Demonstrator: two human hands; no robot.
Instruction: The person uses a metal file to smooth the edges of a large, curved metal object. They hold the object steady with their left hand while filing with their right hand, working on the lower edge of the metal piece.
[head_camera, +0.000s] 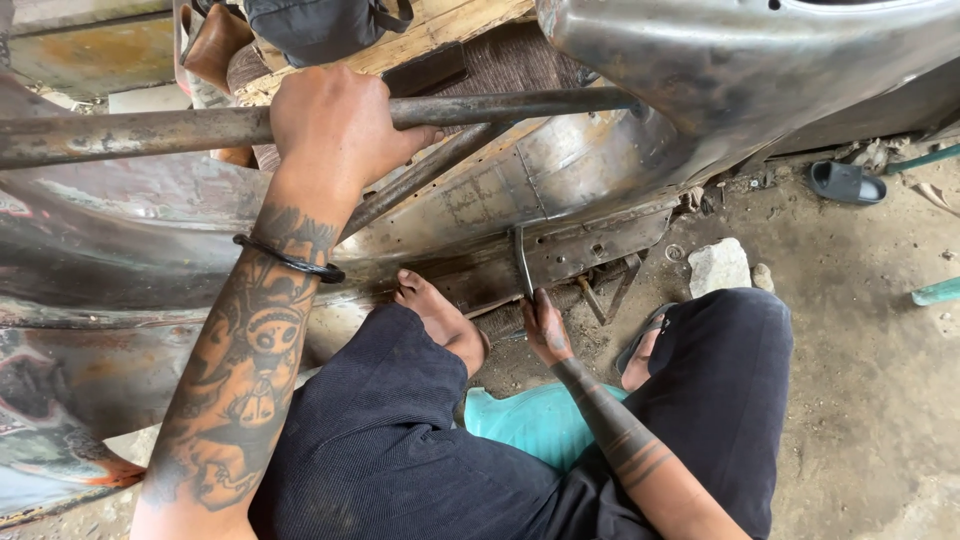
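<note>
While I sit low beside the bare metal body panel, my left hand is wrapped tight around the rusty bar that runs across from 9 o'clock toward 2 o'clock. A black band circles that wrist. My bare foot presses against the panel's lower edge at the centre. Just right of it, my right hand is closed on a thin metal tool that stands upright with its tip against the lower seam. A teal stool shows between my knees. At 3 o'clock lie a pale stone and, further up, a dark sandal on the dirt floor.
</note>
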